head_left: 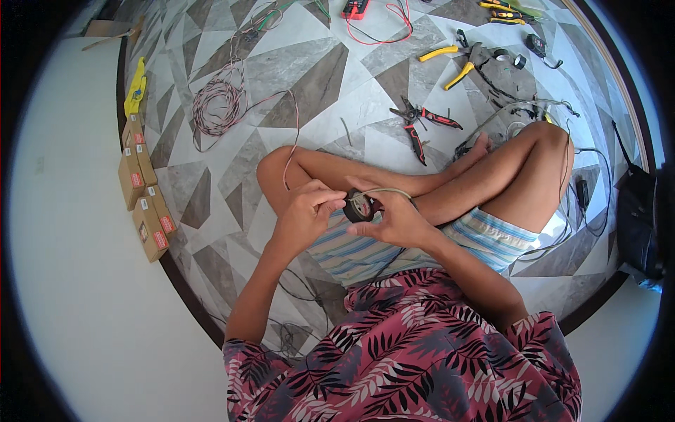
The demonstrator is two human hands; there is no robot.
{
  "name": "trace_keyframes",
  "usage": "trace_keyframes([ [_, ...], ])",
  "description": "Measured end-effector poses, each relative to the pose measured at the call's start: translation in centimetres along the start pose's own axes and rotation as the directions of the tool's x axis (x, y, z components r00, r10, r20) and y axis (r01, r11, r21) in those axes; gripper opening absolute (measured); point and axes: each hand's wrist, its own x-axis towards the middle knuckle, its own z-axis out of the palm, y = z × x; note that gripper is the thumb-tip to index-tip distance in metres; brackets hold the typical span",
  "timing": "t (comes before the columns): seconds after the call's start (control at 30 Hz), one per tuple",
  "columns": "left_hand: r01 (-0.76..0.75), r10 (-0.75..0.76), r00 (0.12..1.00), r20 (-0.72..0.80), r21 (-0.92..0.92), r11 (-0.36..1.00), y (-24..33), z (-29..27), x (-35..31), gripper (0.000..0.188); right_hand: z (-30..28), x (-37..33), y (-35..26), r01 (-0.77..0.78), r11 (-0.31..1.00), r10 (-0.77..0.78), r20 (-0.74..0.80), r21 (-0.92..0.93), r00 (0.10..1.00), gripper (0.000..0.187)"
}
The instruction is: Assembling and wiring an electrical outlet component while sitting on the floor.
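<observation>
I sit cross-legged on a patterned grey floor. My right hand (394, 216) holds a roll of black tape (358, 209) over my lap. My left hand (308, 205) pinches at the roll's edge, beside a pale cable (385, 190) that arcs over the roll. A thin pinkish wire (294, 133) runs from my left hand up to a coil of wire (216, 107) on the floor.
Red-handled cutters (425, 123) lie in front of my knees. Yellow-handled pliers (450, 60), tape rolls (512, 58) and a red multimeter (355, 8) lie farther off. Small cardboard boxes (144, 197) line the left wall. A black bag (636, 225) sits at right.
</observation>
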Motion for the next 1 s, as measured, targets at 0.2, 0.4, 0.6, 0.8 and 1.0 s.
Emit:
trace_keyframes([
  [0.2,-0.127,0.145,0.984,-0.104,0.167,0.978,1.1,1.1,0.2,0.004,-1.0,0.7,-1.4,-0.069,0.996,0.075,0.129,-0.055,0.989,0.061],
  [0.4,-0.069,0.087,0.986,-0.144,0.125,0.99,-0.4,2.8,0.7,0.008,0.6,0.2,1.6,-0.377,0.804,0.321,0.198,0.459,0.926,0.041],
  [0.6,0.072,-0.071,0.997,0.007,-0.121,0.99,-0.3,2.1,0.6,0.019,0.2,-0.2,0.8,-0.614,0.095,0.551,0.472,0.784,0.688,0.058],
  [0.8,0.053,-0.063,0.997,-0.043,-0.194,0.979,-0.6,1.8,-0.2,0.025,-0.5,-1.5,-1.0,-0.568,0.343,0.534,0.342,0.748,0.773,0.042],
  [1.0,0.028,-0.004,0.993,0.115,-0.207,0.978,0.7,0.7,-0.1,0.027,2.1,-2.1,0.3,-0.367,0.85,0.46,-0.194,0.378,0.866,0.043],
])
